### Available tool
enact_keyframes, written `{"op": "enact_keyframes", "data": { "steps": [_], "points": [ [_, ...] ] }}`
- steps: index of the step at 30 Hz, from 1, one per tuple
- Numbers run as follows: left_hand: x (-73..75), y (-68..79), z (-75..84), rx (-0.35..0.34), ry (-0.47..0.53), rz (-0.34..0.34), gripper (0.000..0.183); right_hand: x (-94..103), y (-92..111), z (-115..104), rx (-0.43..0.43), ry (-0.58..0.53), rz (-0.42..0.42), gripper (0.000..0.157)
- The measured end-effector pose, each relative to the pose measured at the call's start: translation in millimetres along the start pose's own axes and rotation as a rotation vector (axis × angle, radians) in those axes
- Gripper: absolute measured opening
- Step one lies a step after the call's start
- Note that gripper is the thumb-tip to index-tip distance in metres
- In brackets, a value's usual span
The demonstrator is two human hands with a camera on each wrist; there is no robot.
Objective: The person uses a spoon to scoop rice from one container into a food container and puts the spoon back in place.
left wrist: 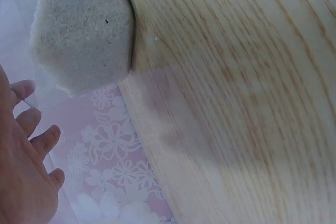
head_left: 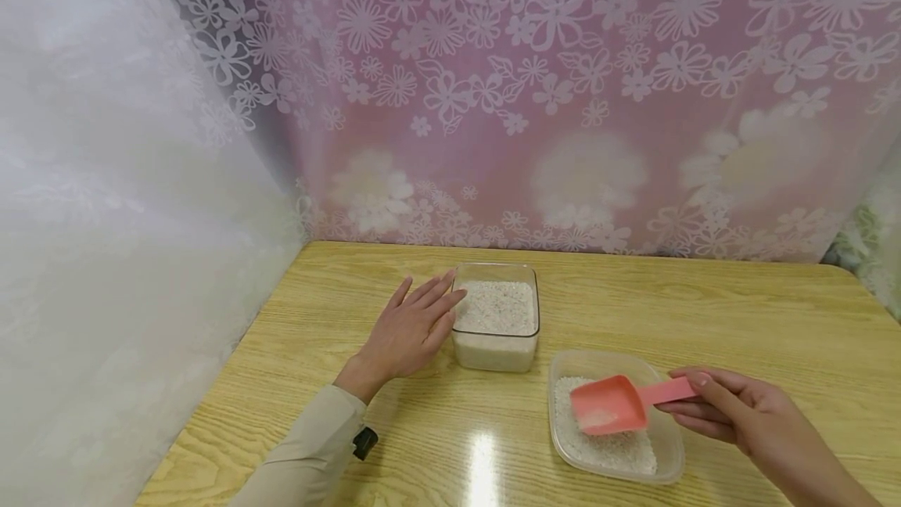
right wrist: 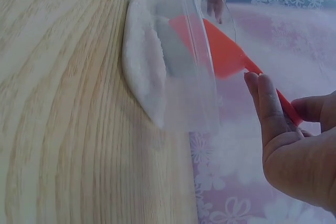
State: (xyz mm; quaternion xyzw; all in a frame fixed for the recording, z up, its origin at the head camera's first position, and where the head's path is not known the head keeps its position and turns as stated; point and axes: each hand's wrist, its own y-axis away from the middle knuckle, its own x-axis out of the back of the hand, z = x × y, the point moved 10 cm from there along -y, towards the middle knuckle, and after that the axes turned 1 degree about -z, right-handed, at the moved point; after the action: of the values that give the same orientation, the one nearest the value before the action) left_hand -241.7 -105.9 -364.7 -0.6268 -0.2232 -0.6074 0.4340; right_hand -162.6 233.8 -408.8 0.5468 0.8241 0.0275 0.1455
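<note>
My right hand grips the handle of a pink scoop, with the thumb on top. A little white grain lies in the scoop's bowl, which is over a shallow plastic tub. White rice covers part of the tub's floor; in the right wrist view it is heaped against one side. My left hand has its fingers extended, fingertips at the left rim of a clear square container. That container is filled well up with rice, seen through its wall in the left wrist view.
Both containers stand on a wood-grain table, the square one farther back and left of the tub. Behind the table hangs a pink flowered curtain. A pale sheet hangs along the left side.
</note>
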Motion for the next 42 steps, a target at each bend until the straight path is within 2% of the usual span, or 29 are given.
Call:
{"op": "enact_keyframes", "data": {
  "steps": [4, 8, 16, 19, 23, 27, 31, 34, 40, 42],
  "points": [
    [0.3, 0.0, -0.3, 0.004, 0.003, -0.007, 0.049, -2.3, -2.0, -2.2, 0.004, 0.077, 0.037, 0.029],
    [0.4, 0.2, 0.1, 0.001, 0.012, -0.010, 0.050, -4.8, -1.8, -7.8, 0.035, 0.188, 0.079, 0.035],
    [0.3, 0.7, 0.2, 0.007, 0.000, -0.018, 0.052, -15.6, 6.5, -25.3, 0.186, 0.421, 0.123, 0.033],
    [0.3, 0.6, 0.1, 0.003, -0.005, -0.013, 0.051, -16.5, 9.4, -34.3, 0.242, 0.446, 0.141, 0.031],
    [0.3, 0.4, 0.0, -0.004, -0.001, -0.006, 0.052, -12.0, 8.5, -47.0, 0.302, 0.319, 0.133, 0.030],
    [0.5, 0.7, 0.2, -0.004, 0.002, -0.014, 0.052, -6.4, 1.7, -58.6, 0.323, 0.110, 0.100, 0.030],
    [1.4, 1.5, 0.2, -0.002, 0.008, -0.021, 0.050, -8.4, -9.7, -70.5, 0.348, -0.140, -0.011, 0.034],
    [1.3, 1.6, 0.1, 0.000, 0.009, -0.028, 0.050, -11.6, -18.9, -79.0, 0.348, -0.263, -0.069, 0.036],
    [0.3, 1.0, 0.0, 0.003, -0.001, -0.038, 0.049, -24.6, -39.2, -93.3, 0.317, -0.432, -0.171, 0.036],
    [0.4, 0.5, 0.1, 0.002, -0.001, -0.037, 0.048, -27.4, -46.2, -95.0, 0.305, -0.455, -0.162, 0.035]
  ]
}}
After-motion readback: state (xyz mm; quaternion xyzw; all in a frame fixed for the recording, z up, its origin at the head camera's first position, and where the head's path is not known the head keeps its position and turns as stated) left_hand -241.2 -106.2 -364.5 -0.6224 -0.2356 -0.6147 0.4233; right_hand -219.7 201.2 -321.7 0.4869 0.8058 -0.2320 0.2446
